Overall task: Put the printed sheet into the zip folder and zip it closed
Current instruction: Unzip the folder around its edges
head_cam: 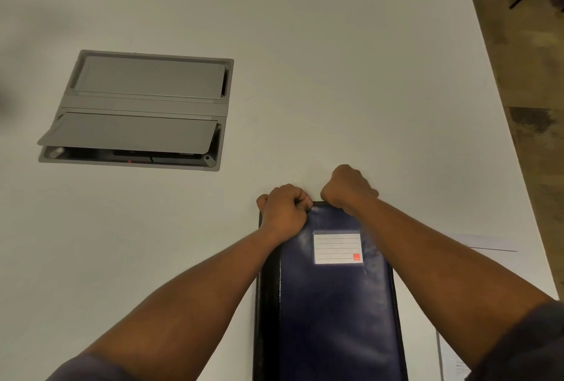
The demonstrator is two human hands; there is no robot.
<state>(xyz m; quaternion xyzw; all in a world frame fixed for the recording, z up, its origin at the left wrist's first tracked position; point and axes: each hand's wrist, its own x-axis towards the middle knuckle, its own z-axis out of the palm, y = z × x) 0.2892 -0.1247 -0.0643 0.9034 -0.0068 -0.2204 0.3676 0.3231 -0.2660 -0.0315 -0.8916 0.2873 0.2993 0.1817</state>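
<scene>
— White table (335, 75) with a grey cable hatch (137, 110) let into it toward the far left; dark carpet past the right edge. Where's the zip folder?

— Dark blue zip folder (332, 304), flat near the table's near edge, right of the middle. Its long axis runs straight away from the person, and both hands sit at its far short end.

— Doing what?

— Left hand (283, 212) is curled over the far left corner, fingers bunched on the edge. Right hand (348, 186) is a closed fist at the far edge, just beside the left. I'd judge they're working the zip at that corner, but the puller itself is hidden under the knuckles.

— And the printed sheet?

— White paper (451, 362) shows at the right, by the near edge, partly behind the right forearm. Some print on it, too small to read. Whether that's the sheet, or one's already inside, I can't tell.

— Zip open or shut?

— Black band down the left long side; I can't make out its teeth.
</scene>
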